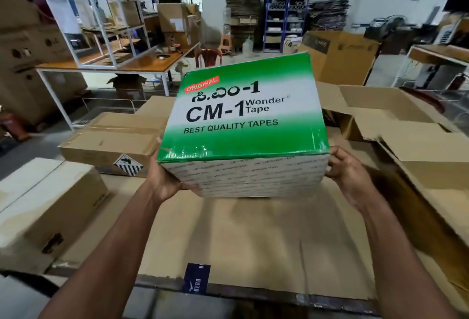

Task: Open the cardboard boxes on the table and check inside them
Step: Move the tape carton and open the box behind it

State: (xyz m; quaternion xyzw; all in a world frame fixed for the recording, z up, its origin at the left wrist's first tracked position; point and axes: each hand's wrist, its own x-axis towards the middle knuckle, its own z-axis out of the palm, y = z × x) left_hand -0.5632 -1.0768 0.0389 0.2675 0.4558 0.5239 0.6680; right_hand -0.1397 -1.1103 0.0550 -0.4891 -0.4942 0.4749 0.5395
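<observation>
Above the middle of the surface [253, 242], both hands hold up a green and white box [241, 125]. The left hand [165, 179] has its grip clamped on the lower left corner, and the right hand [347, 174] grips the lower right edge.

I judge this box is now chosen for checking; its top looks sealed with shiny film, so the next move asks to set it down and free one hand for the seam.

It reads "ORIGINAL", "CM-1 Wonder Tape", "BEST QUALITY TAPES".

At 3 o'clock an opened brown carton [380, 115] lies; at 9 o'clock a closed carton [111, 146] carries a striped diamond hazard label [128, 165].
</observation>
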